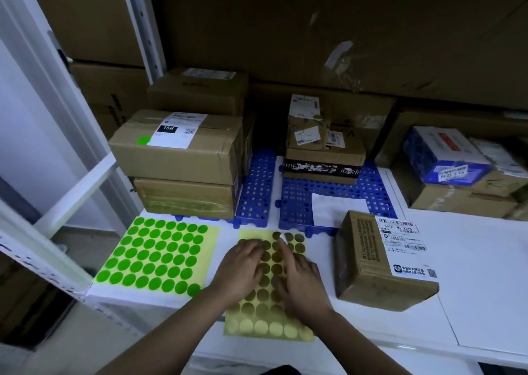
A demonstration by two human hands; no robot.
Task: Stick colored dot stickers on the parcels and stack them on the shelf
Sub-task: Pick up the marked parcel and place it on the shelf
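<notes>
A sheet of dark olive dot stickers (258, 309) lies on the white shelf (471, 289) in front of me. My left hand (243, 266) presses flat on the sheet's upper left. My right hand (300, 280) lies on the sheet with its index finger stretched out to a dot near the top edge. A sheet of green dot stickers (155, 256) lies to the left. A brown parcel with a white label (380, 260) stands to the right of my hands. On the left stack, the top parcel (177, 143) carries a green dot (143, 140).
Blue perforated mats (257, 191) lie behind the sheets, with a white paper (337, 209) on one. More parcels are stacked at the back middle (323, 157) and far right (451, 174). Large cartons fill the shelf back. A white rack post (94, 134) stands on the left.
</notes>
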